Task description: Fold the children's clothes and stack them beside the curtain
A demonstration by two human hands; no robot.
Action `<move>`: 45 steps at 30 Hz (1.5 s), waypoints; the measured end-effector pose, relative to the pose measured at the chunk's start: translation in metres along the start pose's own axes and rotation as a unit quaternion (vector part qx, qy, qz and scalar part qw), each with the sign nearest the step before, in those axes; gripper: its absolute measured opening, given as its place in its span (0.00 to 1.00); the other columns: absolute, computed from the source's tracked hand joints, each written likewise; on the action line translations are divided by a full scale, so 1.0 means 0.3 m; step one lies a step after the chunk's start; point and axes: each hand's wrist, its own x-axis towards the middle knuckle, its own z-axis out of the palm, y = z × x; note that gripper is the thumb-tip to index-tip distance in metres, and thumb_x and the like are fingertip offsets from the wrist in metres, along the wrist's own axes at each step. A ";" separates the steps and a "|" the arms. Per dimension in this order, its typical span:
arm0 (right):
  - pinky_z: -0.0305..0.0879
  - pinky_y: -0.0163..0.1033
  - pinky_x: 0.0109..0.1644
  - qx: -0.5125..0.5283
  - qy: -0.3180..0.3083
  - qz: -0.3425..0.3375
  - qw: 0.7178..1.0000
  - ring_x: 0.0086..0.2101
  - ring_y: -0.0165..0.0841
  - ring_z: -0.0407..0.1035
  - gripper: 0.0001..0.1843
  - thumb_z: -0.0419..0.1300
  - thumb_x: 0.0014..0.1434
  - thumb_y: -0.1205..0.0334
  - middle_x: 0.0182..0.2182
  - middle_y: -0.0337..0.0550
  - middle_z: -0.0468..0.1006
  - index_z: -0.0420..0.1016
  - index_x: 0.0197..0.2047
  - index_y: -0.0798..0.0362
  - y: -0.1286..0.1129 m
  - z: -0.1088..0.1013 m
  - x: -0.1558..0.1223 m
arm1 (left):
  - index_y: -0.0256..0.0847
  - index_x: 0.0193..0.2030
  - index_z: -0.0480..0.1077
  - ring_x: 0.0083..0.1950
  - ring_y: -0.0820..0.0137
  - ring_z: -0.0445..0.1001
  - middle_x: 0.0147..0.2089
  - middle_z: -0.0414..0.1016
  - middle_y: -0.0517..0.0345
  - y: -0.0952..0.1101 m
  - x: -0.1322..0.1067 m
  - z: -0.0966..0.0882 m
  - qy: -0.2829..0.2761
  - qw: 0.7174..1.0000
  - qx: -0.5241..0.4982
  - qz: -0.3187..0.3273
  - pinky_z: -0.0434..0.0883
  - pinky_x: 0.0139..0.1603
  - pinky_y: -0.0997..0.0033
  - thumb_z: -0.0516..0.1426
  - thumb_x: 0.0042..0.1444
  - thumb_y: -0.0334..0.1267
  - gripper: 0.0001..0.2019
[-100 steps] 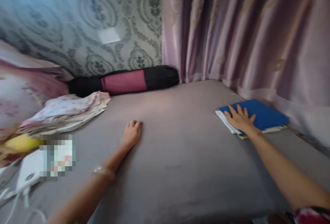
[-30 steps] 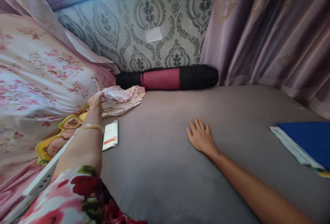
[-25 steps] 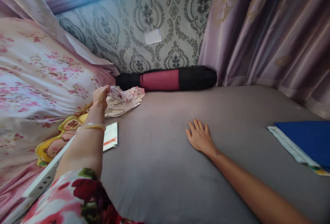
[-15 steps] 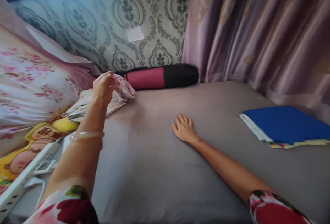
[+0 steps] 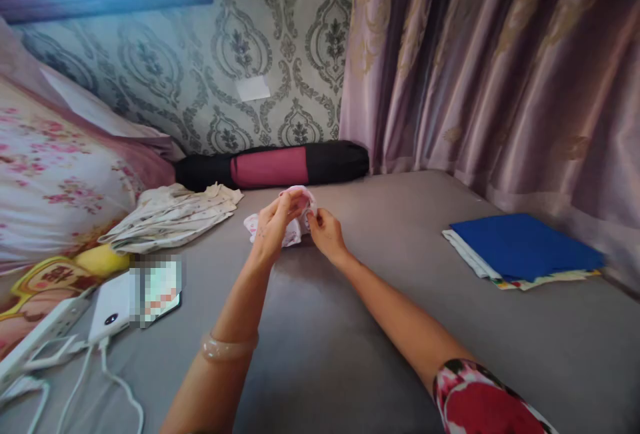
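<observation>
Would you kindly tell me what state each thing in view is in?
Pink-and-white cloth: bunched between left hand and right hand.
Cream cloth: rumpled, lying loose.
Blue cloth: folded, lying flat.
White device: cable plugged in.
Phone: face up, screen lit.
Curtain: hanging in folds.
Black-and-pink roll: lying lengthwise.

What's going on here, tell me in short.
A person is holding a small pink-and-white patterned cloth up between the left hand and the right hand, over a grey sheet. Off to the left lies a loosely heaped cream cloth. On the right, a folded blue cloth sits on top of other cloths.
</observation>
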 end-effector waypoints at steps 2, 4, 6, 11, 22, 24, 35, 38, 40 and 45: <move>0.59 0.34 0.32 0.014 0.001 0.023 1.000 0.26 0.30 0.64 0.14 0.51 0.62 0.54 0.23 0.36 0.70 0.69 0.29 0.52 0.023 0.000 0.003 | 0.36 0.41 0.75 0.41 0.65 0.77 0.42 0.78 0.49 -0.033 -0.028 -0.030 0.049 0.998 0.039 -0.009 0.74 0.39 0.68 0.57 0.53 0.57 0.23; 0.57 0.33 0.31 0.025 0.007 0.030 0.999 0.25 0.30 0.64 0.14 0.51 0.62 0.53 0.22 0.36 0.70 0.68 0.29 0.51 0.037 -0.001 0.007 | 0.36 0.35 0.73 0.32 0.70 0.75 0.34 0.77 0.54 -0.080 -0.059 -0.060 0.122 0.989 0.088 -0.009 0.71 0.31 0.73 0.59 0.52 0.54 0.20; 0.58 0.34 0.32 0.036 0.011 0.034 0.999 0.26 0.31 0.65 0.14 0.52 0.61 0.53 0.23 0.37 0.72 0.68 0.29 0.51 0.040 0.000 0.012 | 0.38 0.30 0.70 0.27 0.73 0.71 0.27 0.73 0.59 -0.134 -0.094 -0.073 0.181 0.975 0.129 -0.021 0.68 0.28 0.74 0.61 0.49 0.51 0.16; 0.60 0.35 0.32 0.060 0.020 0.041 0.997 0.28 0.32 0.67 0.13 0.52 0.60 0.53 0.25 0.39 0.74 0.68 0.28 0.50 0.006 0.011 0.015 | 0.40 0.32 0.66 0.32 0.69 0.72 0.29 0.71 0.60 -0.248 -0.153 -0.028 0.160 0.954 0.239 -0.090 0.69 0.34 0.69 0.65 0.42 0.43 0.15; 0.65 0.39 0.40 0.057 0.012 0.001 0.998 0.36 0.37 0.71 0.13 0.52 0.57 0.55 0.35 0.45 0.79 0.73 0.37 0.53 -0.044 -0.153 0.054 | 0.39 0.28 0.68 0.29 0.71 0.68 0.25 0.69 0.62 -0.253 -0.037 -0.075 0.125 0.975 0.169 -0.075 0.65 0.32 0.72 0.55 0.41 0.33 0.05; 0.66 0.41 0.41 0.042 -0.002 -0.008 0.999 0.37 0.37 0.72 0.12 0.55 0.55 0.56 0.35 0.45 0.79 0.74 0.38 0.54 -0.053 -0.224 0.074 | 0.39 0.25 0.67 0.23 0.74 0.63 0.21 0.65 0.64 -0.198 -0.027 -0.099 0.098 0.983 0.115 -0.107 0.61 0.26 0.75 0.54 0.39 0.34 0.04; 0.68 0.39 0.40 -0.035 -0.136 -0.110 0.984 0.37 0.35 0.73 0.18 0.63 0.55 0.49 0.39 0.41 0.80 0.79 0.46 0.48 -0.168 -0.571 0.118 | 0.41 0.41 0.76 0.36 0.70 0.69 0.37 0.75 0.58 0.178 0.023 -0.179 -0.070 0.927 0.352 0.112 0.64 0.34 0.74 0.63 0.46 0.47 0.17; 0.67 0.40 0.43 -0.094 -0.148 -0.132 0.976 0.37 0.36 0.72 0.13 0.61 0.57 0.52 0.37 0.42 0.79 0.81 0.41 0.48 -0.100 -0.560 0.120 | 0.43 0.40 0.78 0.35 0.71 0.68 0.35 0.74 0.58 0.073 0.059 -0.190 -0.134 0.908 0.386 0.094 0.64 0.34 0.73 0.62 0.50 0.50 0.16; 0.66 0.41 0.44 -0.133 -0.154 -0.154 0.967 0.37 0.35 0.71 0.10 0.60 0.58 0.54 0.36 0.43 0.77 0.82 0.37 0.48 -0.043 -0.539 0.119 | 0.44 0.36 0.79 0.32 0.72 0.66 0.30 0.70 0.59 -0.013 0.075 -0.199 -0.135 0.898 0.411 0.087 0.63 0.32 0.73 0.59 0.54 0.52 0.15; 0.64 0.40 0.45 -0.158 -0.158 -0.163 0.961 0.36 0.35 0.70 0.13 0.55 0.63 0.59 0.34 0.43 0.75 0.80 0.45 0.47 0.046 -0.479 0.112 | 0.41 0.22 0.73 0.34 0.71 0.65 0.29 0.62 0.59 -0.109 0.076 -0.197 -0.120 0.888 0.427 0.122 0.64 0.36 0.72 0.55 0.56 0.55 0.22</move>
